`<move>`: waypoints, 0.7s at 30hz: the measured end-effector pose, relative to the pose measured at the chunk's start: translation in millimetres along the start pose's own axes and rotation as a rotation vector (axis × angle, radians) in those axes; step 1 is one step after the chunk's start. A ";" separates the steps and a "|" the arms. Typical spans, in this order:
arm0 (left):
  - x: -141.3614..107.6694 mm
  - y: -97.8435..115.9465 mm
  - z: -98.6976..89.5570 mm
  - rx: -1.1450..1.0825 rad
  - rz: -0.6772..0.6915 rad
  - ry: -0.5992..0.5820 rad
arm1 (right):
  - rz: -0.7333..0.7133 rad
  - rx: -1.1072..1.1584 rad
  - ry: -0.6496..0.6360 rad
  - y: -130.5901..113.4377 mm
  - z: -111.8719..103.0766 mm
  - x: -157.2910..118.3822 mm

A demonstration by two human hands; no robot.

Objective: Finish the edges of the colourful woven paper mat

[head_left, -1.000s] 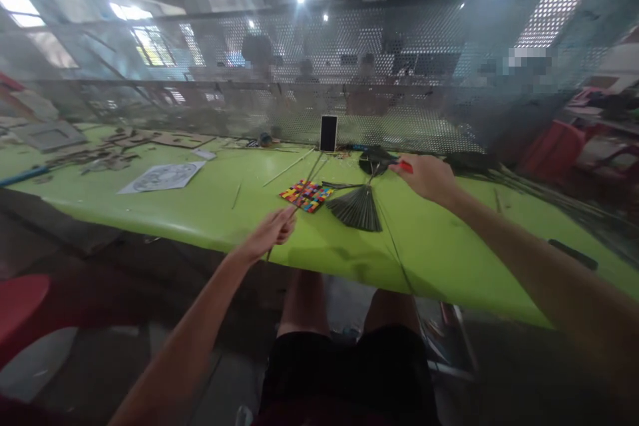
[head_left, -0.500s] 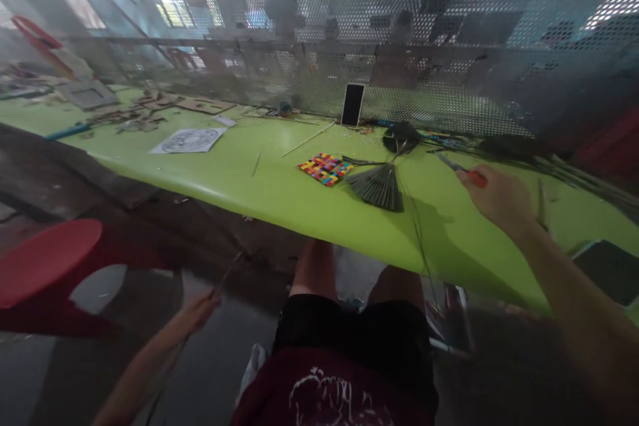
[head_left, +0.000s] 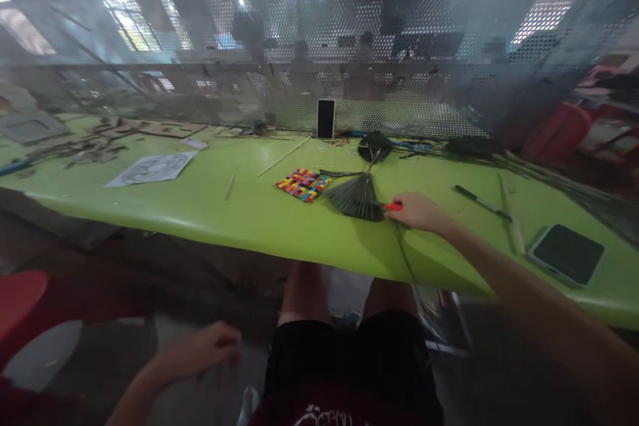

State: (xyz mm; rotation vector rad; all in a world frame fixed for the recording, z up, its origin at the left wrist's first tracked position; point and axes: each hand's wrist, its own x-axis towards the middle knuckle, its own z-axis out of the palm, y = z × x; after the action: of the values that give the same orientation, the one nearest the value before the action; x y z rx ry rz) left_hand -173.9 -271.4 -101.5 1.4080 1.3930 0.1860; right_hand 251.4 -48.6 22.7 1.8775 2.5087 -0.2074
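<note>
My right hand (head_left: pixel 414 211) is closed on a small orange-handled knife (head_left: pixel 393 206), just over the green table at the right edge of a dark pleated fan-shaped piece (head_left: pixel 355 198). The knife's blade cannot be made out now. Left of the fan lies a multicoloured woven square (head_left: pixel 303 184). Low on the left, off the table's front edge, my left hand (head_left: pixel 212 346) hangs with bent fingers, smeared by motion. Whether it holds anything is unclear. Thin dark strands (head_left: pixel 407 259) trail over the table edge below my right hand.
A phone (head_left: pixel 326 119) stands upright at the back, and a dark-screened device (head_left: pixel 568 253) lies at right beside a black pen (head_left: pixel 482 202). A printed sheet (head_left: pixel 152 168) and cardboard scraps (head_left: pixel 100 140) lie left. Behind runs a perforated screen (head_left: pixel 279 80). A red stool (head_left: pixel 22 299) stands lower left.
My right hand has moved left with the knife, to the fan's edge. The thin strip seen in my left hand earlier no longer shows. The view has turned right.
</note>
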 end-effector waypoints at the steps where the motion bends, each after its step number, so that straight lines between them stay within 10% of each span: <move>1: 0.9 18.4 -13.9 0.056 0.032 -0.052 | 0.004 -0.039 -0.022 -5.6 1.8 0.2; 4: 9.6 98.0 -51.4 0.161 0.275 0.025 | -0.027 -0.057 0.002 -2.9 -2.2 -4.6; 8: 64.5 217.9 -66.3 0.360 0.826 0.423 | -0.131 -0.014 0.124 22.9 -17.4 -16.4; 12: 155.2 297.3 -47.9 0.540 1.130 0.297 | -0.164 -0.022 0.085 37.2 -23.3 -26.3; 16: 220.4 317.3 -25.7 0.713 1.186 0.013 | -0.238 -0.012 -0.076 52.2 -27.6 -40.9; 21: 240.8 294.9 -13.0 0.715 1.205 -0.048 | -0.337 0.059 -0.188 72.4 -39.9 -59.5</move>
State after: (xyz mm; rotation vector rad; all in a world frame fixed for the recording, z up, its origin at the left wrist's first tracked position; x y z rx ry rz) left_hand 68.7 7.8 -10.1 2.6969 0.3757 0.4376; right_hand 340.6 -81.2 59.5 1.3631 2.6906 -0.4395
